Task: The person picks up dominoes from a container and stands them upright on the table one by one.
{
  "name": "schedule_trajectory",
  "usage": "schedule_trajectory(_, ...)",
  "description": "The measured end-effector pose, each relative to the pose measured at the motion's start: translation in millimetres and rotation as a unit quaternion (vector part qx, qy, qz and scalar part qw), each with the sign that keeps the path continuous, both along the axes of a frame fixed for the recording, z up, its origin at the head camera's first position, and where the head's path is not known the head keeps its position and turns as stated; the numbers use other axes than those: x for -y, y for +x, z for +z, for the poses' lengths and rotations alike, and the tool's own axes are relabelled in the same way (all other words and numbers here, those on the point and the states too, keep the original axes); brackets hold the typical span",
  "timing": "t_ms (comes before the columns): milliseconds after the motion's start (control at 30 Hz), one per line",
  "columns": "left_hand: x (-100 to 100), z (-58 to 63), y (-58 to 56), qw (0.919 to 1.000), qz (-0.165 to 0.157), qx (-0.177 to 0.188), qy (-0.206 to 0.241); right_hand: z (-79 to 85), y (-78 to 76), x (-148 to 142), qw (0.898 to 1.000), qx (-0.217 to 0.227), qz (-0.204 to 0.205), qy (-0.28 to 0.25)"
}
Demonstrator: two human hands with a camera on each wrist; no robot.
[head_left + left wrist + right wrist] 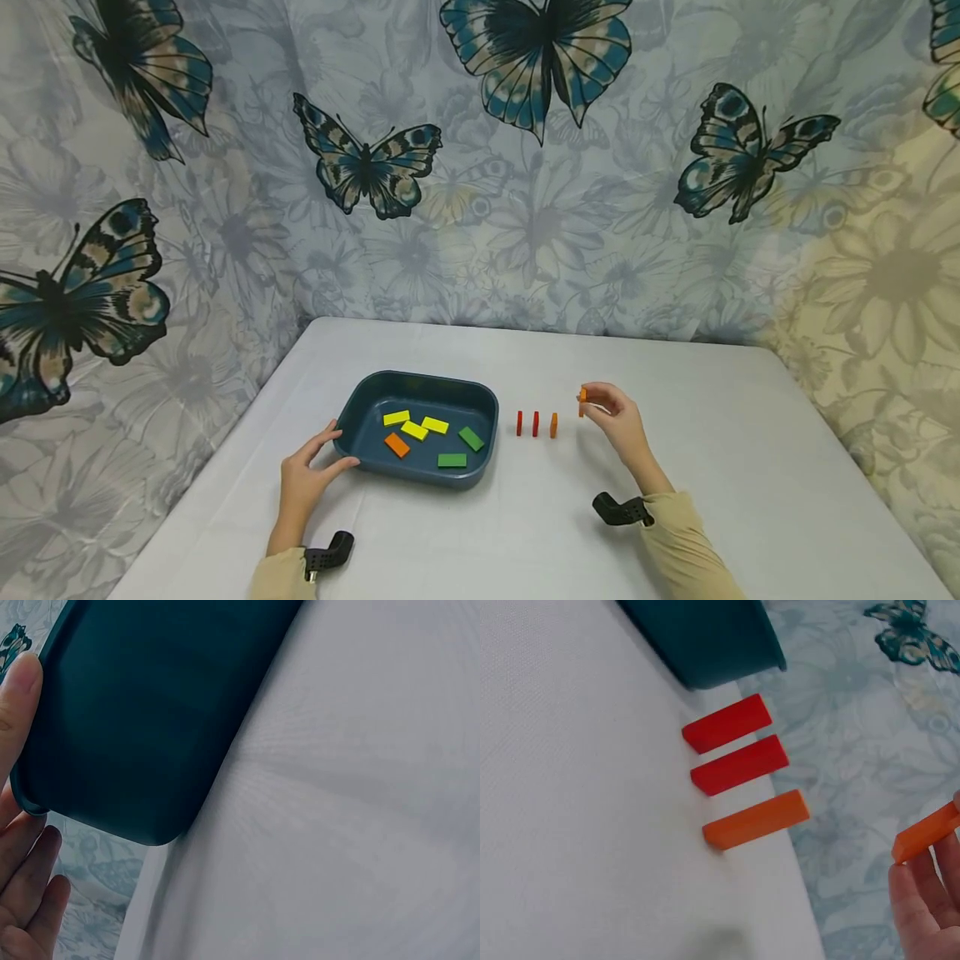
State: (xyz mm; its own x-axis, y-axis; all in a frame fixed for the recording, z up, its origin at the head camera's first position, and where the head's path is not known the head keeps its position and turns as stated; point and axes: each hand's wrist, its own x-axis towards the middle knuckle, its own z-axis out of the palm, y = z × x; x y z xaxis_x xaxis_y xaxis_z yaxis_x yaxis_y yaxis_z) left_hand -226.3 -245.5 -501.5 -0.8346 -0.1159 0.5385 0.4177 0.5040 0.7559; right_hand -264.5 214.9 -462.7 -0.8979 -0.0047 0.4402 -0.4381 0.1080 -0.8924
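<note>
At the tray's left end my left hand (306,479) rests with thumb and fingers spread against the rim of the dark blue tray (457,481). Its thumb (19,694) lies straight along the tray wall in the left wrist view, the other fingers loosely extended below the rim. My right hand (618,421) pinches an orange domino block (582,402) upright, thumb against fingers, to the right of a row. That row has a red block (519,423), a second red block (536,424) and an orange block (553,426), all standing on end with small gaps between them.
Inside the tray lie three yellow blocks (414,431), two green blocks (452,460) and an orange block (397,445), all flat. A white cloth covers the table (525,533). Butterfly-patterned fabric (540,225) hangs behind it and at both sides.
</note>
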Motion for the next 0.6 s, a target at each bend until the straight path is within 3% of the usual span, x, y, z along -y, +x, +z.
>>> schedule_trajectory(200,-1.1,-0.2,1.1,0.9996,0.000,-0.018,-0.021,-19.8,-2.0,-7.0,0.998,0.062,-0.013,0.016)
schedule_trajectory(300,-7.2,11.4,6.6,0.9990,-0.006,-0.031,-0.030,-24.3,-0.3,-7.8,0.995,0.096,-0.010,0.027)
schedule_trajectory(367,-7.3,11.0,5.3,0.9989,-0.010,-0.037,-0.027,-28.3,-0.5,-9.1,0.993,0.111,0.001,0.029)
schedule_trajectory(433,-6.9,9.4,4.5,0.9990,-0.009,-0.036,-0.024,-31.7,0.5,-9.3,0.993,0.111,0.015,0.031)
schedule_trajectory(533,-0.4,-3.1,-1.8,0.9994,-0.009,-0.030,-0.018,-38.5,0.2,-9.1,0.994,0.098,0.030,0.032)
schedule_trajectory(600,-1.5,-1.2,-1.6,0.9994,-0.011,-0.027,-0.017,-38.2,0.2,-7.7,0.996,0.080,0.025,0.041)
